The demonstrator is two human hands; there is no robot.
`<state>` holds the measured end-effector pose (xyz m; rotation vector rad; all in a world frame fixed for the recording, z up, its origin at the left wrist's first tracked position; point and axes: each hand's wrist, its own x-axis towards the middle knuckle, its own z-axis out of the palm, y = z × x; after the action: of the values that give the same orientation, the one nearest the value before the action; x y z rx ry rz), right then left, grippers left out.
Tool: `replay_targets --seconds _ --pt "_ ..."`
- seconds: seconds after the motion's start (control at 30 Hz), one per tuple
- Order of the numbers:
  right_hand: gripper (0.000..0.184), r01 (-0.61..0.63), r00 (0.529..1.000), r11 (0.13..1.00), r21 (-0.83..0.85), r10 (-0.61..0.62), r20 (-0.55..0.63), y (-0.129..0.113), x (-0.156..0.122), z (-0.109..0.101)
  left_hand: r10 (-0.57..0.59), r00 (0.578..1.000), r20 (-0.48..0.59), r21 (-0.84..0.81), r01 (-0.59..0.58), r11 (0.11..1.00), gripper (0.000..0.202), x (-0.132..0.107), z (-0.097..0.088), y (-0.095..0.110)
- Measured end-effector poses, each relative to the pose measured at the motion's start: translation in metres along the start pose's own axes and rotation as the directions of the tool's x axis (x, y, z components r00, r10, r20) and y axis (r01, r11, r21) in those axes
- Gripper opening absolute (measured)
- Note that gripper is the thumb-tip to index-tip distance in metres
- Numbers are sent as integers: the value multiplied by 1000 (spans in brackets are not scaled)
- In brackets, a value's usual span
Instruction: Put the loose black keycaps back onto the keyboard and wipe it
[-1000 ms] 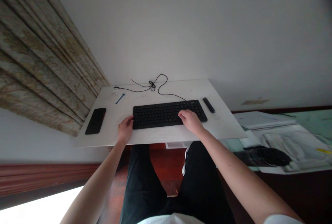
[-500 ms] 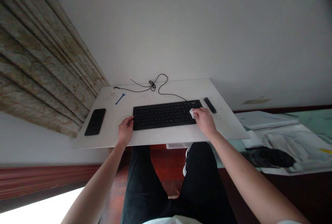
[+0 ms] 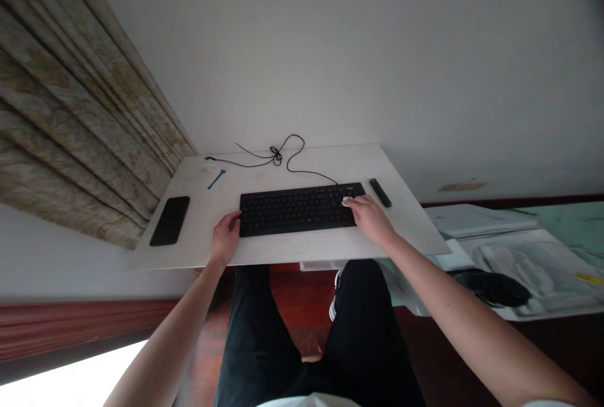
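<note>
A black keyboard (image 3: 292,211) lies flat on the white table (image 3: 292,250), its cable (image 3: 311,172) running back into a loosely tied bundle. At its left end, my left hand (image 3: 226,237) pinches the edge between thumb and fingers. My right hand (image 3: 372,221) is closed on a small white tissue (image 3: 346,201), which it presses against the keys at the right end. Most of the tissue is hidden under my fingers.
Left on the table lies a black phone (image 3: 170,221), with a small blue brush-like tool (image 3: 216,179) farther back. A slim black stick-shaped object (image 3: 380,192) sits right of the keyboard. A curtain (image 3: 94,124) hangs at left; papers and a black item (image 3: 493,287) lie at right.
My right hand has shifted slightly with the tissue over the right-end keys, and less of the tissue shows. My left hand stays at the keyboard's left edge. The whole view has shifted a little.
</note>
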<state>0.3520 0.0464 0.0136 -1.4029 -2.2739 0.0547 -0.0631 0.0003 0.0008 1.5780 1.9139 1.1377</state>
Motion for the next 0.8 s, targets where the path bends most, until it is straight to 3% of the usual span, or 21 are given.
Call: replay_targets --seconds 0.1,0.2,0.27,0.33,0.4,0.47,0.57,0.63,0.8 --pt "40 40 998 997 59 -42 35 -5 -31 -9 97 995 -20 57 -96 994 33 1 1 0" --pt "39 22 999 997 73 -24 21 -10 -40 -11 279 960 10 180 -276 944 36 -3 6 8" --pt "37 -5 1000 997 77 6 -6 -12 -36 -9 405 907 119 238 -422 875 37 -12 16 21" --pt "35 -28 999 996 83 31 -28 -14 -28 -4 510 824 248 242 -562 791 39 -23 33 40" --pt "33 -49 998 995 84 53 -45 -15 -22 -1 574 748 334 243 -656 714 41 -32 59 63" --pt "33 -70 996 995 72 73 -51 -16 -20 1 599 712 367 247 -695 675 43 -38 87 86" --pt "32 -68 997 997 43 69 -24 -15 -23 -1 589 736 334 267 -673 689 49 -39 123 109" --pt "32 -38 999 998 49 37 11 -12 -26 -3 567 763 310 277 -643 713 51 -39 138 115" --pt "30 -12 999 996 85 9 41 3 -7 -3 533 789 304 288 -610 738 50 -40 148 111"
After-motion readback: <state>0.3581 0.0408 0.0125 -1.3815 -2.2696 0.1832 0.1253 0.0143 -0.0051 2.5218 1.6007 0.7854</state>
